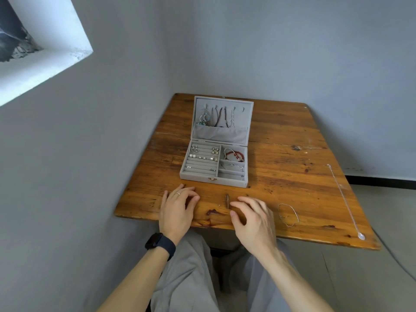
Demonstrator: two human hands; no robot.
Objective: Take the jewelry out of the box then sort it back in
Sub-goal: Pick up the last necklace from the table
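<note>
Box [203, 176] stands open at mid-worktop [292, 176], lid up.
- Lid: necklaces [221, 118] hang on hooks, lower ends tucked in the pocket.
- Base: earrings [202, 156] sit in the slotted left side. Bead bracelet [235, 155] lies in the rear right compartment, with thin wire pieces in the compartments in front of it.

Already out on the worktop:
- A thin bangle [296, 214] just right of the right hand [252, 219].
- A long chain [345, 200] stretched straight along the right edge, pendant at the near end.
- A tiny item between the hands, too small to identify.

Hands: left hand [177, 206] and right hand both rest on the worktop near the front edge. Fingers are loosely curled and neither grips anything.

Handling (judgement):
- All pieces are light.
- Chains are limp and tangle easily. Lift each at its hook end and draw it clear of the pocket one at a time.
- Earrings are small and easy to drop. Pinch them at the head and pull straight up from the slot.
- Bead bracelet is probably elastic, so hook a finger through it.
- Bangle looks springy but bendable. Grip it at the rim and do not squeeze.
</note>
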